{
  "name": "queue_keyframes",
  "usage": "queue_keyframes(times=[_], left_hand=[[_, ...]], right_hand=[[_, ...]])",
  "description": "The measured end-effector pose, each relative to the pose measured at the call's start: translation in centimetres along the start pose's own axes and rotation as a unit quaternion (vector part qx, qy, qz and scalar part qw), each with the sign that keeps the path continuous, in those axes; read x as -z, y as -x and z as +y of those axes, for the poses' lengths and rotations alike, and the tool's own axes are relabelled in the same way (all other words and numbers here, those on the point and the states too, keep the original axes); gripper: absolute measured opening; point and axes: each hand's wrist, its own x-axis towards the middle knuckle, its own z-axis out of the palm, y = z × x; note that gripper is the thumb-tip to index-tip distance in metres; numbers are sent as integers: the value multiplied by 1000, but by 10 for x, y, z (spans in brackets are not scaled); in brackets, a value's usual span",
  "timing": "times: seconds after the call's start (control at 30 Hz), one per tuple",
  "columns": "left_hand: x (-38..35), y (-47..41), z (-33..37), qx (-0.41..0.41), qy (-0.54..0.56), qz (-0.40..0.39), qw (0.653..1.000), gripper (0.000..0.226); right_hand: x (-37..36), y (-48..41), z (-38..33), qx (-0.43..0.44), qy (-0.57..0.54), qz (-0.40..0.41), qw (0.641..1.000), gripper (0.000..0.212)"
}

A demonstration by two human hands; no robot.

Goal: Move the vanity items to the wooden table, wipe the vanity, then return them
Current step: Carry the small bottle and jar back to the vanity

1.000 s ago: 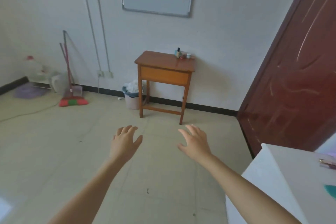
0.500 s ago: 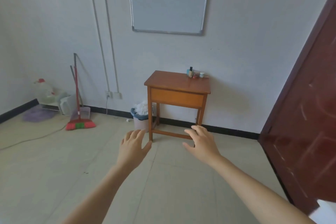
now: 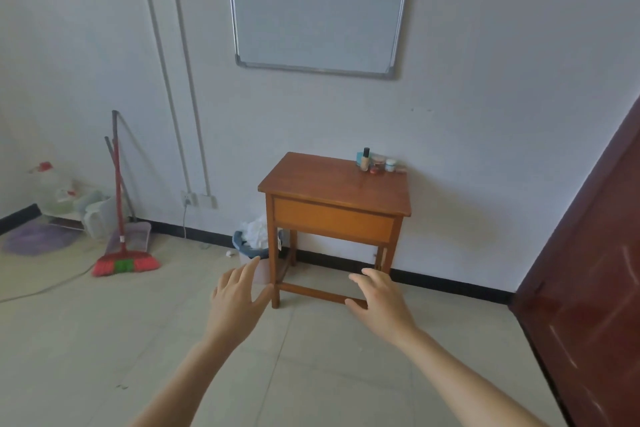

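Note:
A small wooden table [image 3: 329,184] with a drawer stands against the white wall ahead. On its back right corner sits a cluster of vanity items: a dark-capped bottle [image 3: 364,159], a pinkish jar [image 3: 379,161], a small red pot [image 3: 374,170] and a white jar [image 3: 390,165]. My left hand [image 3: 237,295] and my right hand [image 3: 379,298] are stretched out in front of me, fingers relaxed, holding nothing, well short of the table. The vanity is out of view.
A bin [image 3: 251,250] with white rubbish stands left of the table legs. A red broom [image 3: 121,246] and dustpan lean on the wall at left. A dark red door [image 3: 588,288] stands at right. A whiteboard [image 3: 317,7] hangs above. Tiled floor lies between.
The view has turned away from the white vanity at right, which has left the frame. The wooden table has come nearer and larger. Both hands stay out in front, empty.

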Motion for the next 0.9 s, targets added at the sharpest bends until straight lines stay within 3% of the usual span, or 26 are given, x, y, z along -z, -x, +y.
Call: queue_keyframes(times=[0.33,0.57,0.77,0.9], left_hand=[[-24,-169,-14,-7,68,8,998,47],[-52,-292,-30,-39,85,-17,995,54],[-111,-348,-18,-73,79,-95,990,56],[-151,-386,14,-110,60,-126,984,57]], right_hand=[[-23,-152,25,-40,0,-1,999,46],[-20,-254,39,-90,8,26,996,46],[-40,-281,82,-151,7,-22,988,47],[-35,-302,140,-189,2,-4,982,45]])
